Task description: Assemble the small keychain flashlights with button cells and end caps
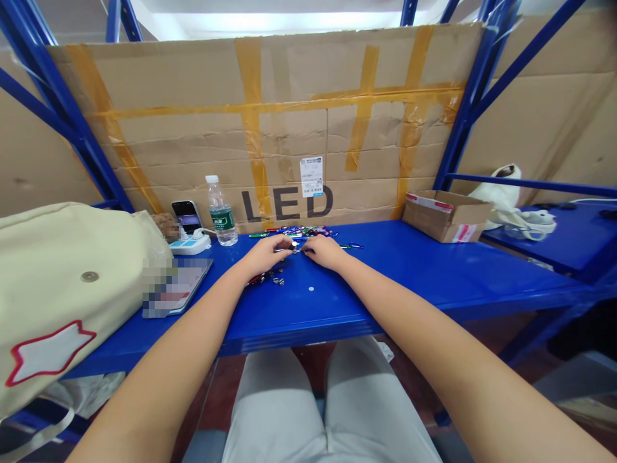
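My left hand (267, 254) is closed in a pinch on a small shiny metal piece (294, 245) above the blue table. Close beside it, my right hand (324, 251) has its fingers pinched together at the same spot; what they hold is too small to make out. Behind both hands lies a pile of slim, shiny coloured pieces (303, 231) in blue, red and green. Small silvery metal bits (279, 281) are scattered below my left hand, next to dark red pieces (255, 279) partly hidden by my wrist.
On the blue table (409, 270) stand a water bottle (222, 215), a white power strip (191, 244) and a propped phone (187, 217). A cream bag (72, 270) and a flat device (180, 286) lie left. An open cardboard box (446, 215) sits right; a cardboard wall (202, 141) closes the back.
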